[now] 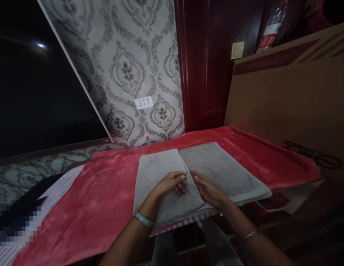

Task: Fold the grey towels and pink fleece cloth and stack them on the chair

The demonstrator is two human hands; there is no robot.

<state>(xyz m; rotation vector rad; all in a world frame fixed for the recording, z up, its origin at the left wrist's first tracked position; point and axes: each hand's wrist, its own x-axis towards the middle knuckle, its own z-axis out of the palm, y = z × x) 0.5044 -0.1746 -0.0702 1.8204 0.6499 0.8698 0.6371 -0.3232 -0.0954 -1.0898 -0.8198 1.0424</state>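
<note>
A grey cloth, which looks like a towel [230, 170], lies spread on the red blanket, its left part folded over into a flat panel [158, 166]. Over that panel is my left hand [173, 183], fingers curled, thumb and forefinger pinched at the panel's inner edge. Facing it from the other side, my right hand [208, 189] has bent fingers at the same edge, the fingertips partly hidden. The two hands are close together but apart.
A red blanket [111, 199] covers the surface, with striped cloth [61, 184] at its left. A large dark screen [44, 81] stands left. On the right are a cardboard box [285, 96] and a plastic bottle [272, 33]. Patterned wallpaper [130, 74] is behind.
</note>
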